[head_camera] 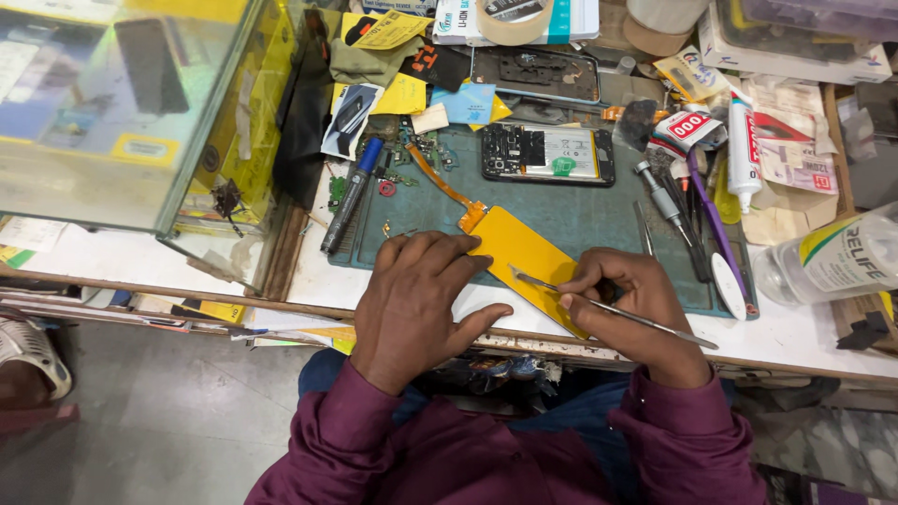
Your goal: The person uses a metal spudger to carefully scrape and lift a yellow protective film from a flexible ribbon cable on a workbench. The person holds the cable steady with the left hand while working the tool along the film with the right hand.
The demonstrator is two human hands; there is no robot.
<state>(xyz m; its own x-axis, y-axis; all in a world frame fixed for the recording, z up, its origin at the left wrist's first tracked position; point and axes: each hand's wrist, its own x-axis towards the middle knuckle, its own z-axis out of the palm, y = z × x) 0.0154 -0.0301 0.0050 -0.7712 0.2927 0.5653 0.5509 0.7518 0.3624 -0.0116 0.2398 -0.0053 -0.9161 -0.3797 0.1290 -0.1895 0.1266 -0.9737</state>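
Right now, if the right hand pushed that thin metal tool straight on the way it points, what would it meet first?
The right hand aims the metal tool up and left. Its tip already lies over the yellow panel; beyond that, probably the left hand's fingers, though depth is unclear.

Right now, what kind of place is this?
Most likely a phone repair bench in a small shop. An opened phone lies on a green work mat, screwdrivers and a glue tube crowd the right side, and a glass display case stands on the left.

Yellow-orange panel; dark teal mat; silver tweezers; maroon sleeves.
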